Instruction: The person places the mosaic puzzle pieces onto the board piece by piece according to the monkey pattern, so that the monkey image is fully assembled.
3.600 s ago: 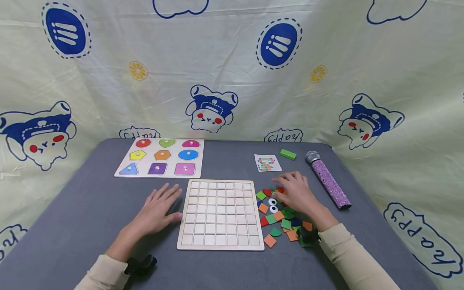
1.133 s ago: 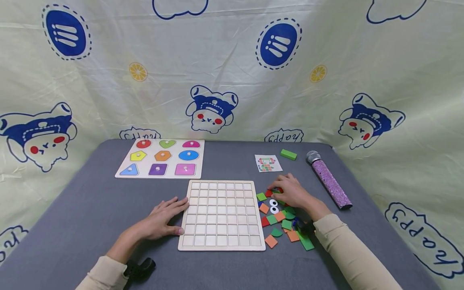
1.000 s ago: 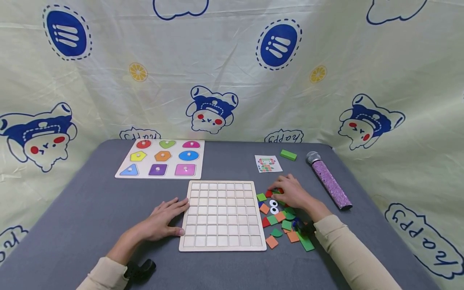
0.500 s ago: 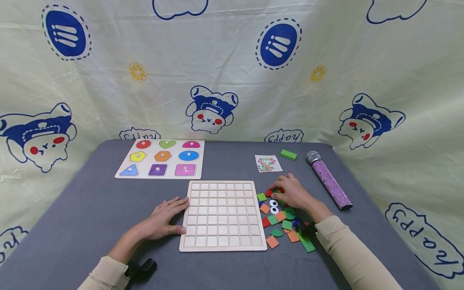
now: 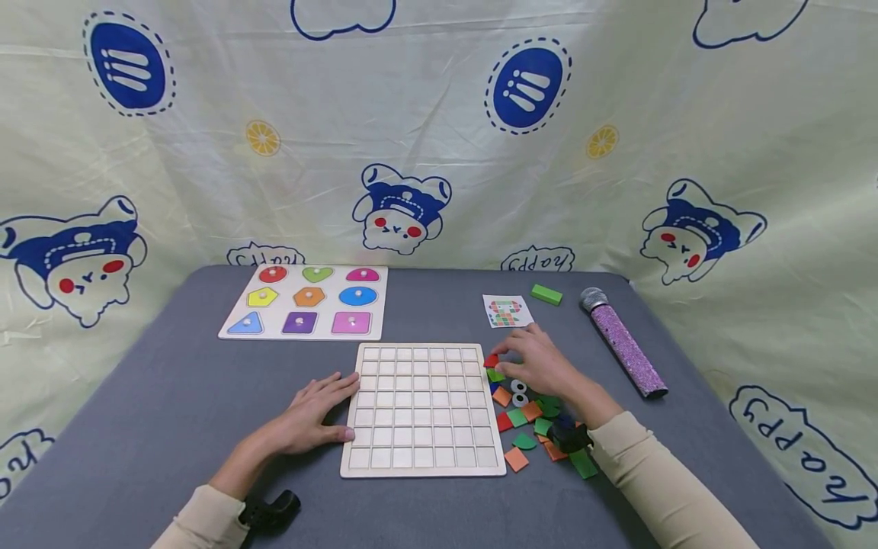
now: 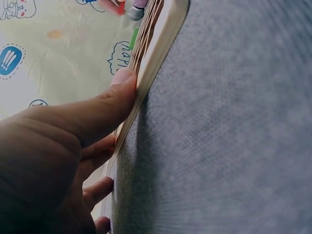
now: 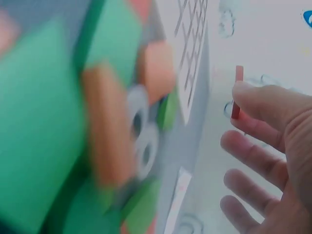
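Note:
A pale wooden grid board (image 5: 423, 412) lies flat in the middle of the table. My left hand (image 5: 305, 418) rests at its left edge, with thumb and fingertips touching the rim; the left wrist view shows the thumb (image 6: 109, 100) on the board's side. My right hand (image 5: 542, 364) is raised just past the board's upper right corner. Between thumb and forefinger it pinches a thin red tile (image 7: 239, 73), seen edge-on in the right wrist view. Below that hand lie loose green, orange, red and blue tiles (image 5: 517, 459) and two white ring-shaped eye pieces (image 5: 519, 386), partly covered by the right wrist.
A shape puzzle board (image 5: 322, 303) with knobbed pieces lies at the back left. Behind the right hand are a small pattern card (image 5: 506, 311) and a green block (image 5: 546, 295). A glittery purple microphone (image 5: 627, 347) lies at the right.
My right hand has lifted a red tile from the pile and moved slightly left and away, towards the board's upper right corner. Earlier the left hand came to the board's edge; it now stays there.

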The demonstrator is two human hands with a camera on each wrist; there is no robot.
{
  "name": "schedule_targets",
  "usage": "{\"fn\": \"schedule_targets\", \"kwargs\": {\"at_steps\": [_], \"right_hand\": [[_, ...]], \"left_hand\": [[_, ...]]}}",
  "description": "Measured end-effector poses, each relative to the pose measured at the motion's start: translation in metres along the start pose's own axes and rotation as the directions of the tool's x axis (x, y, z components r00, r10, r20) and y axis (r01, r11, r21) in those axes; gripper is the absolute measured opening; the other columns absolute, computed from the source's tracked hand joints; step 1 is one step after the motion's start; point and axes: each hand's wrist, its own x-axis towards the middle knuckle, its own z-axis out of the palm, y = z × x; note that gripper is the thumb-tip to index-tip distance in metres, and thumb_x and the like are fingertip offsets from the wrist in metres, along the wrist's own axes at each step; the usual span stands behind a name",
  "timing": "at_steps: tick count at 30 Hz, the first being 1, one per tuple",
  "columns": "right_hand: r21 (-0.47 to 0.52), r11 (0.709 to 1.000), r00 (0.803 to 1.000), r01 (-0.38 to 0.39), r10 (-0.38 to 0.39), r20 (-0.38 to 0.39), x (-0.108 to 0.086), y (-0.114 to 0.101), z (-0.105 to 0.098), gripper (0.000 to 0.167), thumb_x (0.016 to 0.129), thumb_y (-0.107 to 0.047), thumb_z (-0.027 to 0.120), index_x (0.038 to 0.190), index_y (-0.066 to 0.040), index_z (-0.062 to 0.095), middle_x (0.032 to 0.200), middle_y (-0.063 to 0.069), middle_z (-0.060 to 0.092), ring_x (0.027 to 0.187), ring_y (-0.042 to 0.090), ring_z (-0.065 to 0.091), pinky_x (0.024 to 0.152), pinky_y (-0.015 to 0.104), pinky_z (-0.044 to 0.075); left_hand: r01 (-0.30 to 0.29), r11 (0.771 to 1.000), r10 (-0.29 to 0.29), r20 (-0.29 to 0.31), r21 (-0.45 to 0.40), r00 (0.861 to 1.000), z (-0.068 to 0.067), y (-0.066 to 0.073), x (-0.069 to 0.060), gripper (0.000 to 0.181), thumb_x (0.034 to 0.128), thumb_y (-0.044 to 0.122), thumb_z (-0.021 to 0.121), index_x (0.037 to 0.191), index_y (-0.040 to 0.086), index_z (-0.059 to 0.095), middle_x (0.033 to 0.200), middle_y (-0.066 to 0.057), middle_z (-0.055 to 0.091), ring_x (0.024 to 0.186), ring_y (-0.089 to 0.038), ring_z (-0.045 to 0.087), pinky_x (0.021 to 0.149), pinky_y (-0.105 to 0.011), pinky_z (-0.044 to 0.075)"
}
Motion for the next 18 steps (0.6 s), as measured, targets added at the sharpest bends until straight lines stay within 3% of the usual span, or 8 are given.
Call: {"fn": "schedule_targets", "kwargs": {"at_steps": [13, 18], "right_hand": [[-0.040, 0.997, 0.994, 0.060, -0.064, -0.091, 0.018, -0.048, 0.009, 0.025, 0.081, -0.026, 0.074, 0.102, -0.013, 0.072, 0.097, 0.003, 0.065, 0.098, 0.022, 0.048, 0.087, 0.044, 0.041], [-0.033, 0.998, 0.995, 0.055, -0.058, -0.079, 0.029, -0.065, 0.020, 0.023, 0.081, -0.027, 0.075, 0.101, -0.014, 0.072, 0.096, 0.001, 0.066, 0.096, 0.020, 0.048, 0.084, 0.039, 0.041]], "left_hand": [[-0.003, 1.000, 0.003, 0.007, -0.020, 1.000, 0.001, -0.001, 0.000, 0.079, 0.0839, 0.041, 0.067, 0.146, 0.006, 0.034, 0.154, -0.013, 0.031, 0.143, -0.041, 0.018, 0.111, -0.066, 0.006], [-0.010, 0.999, 0.010, 0.004, -0.038, 1.000, 0.001, -0.002, -0.001, 0.078, 0.0841, 0.041, 0.067, 0.146, 0.006, 0.034, 0.154, -0.013, 0.031, 0.143, -0.042, 0.018, 0.111, -0.066, 0.005]]}}
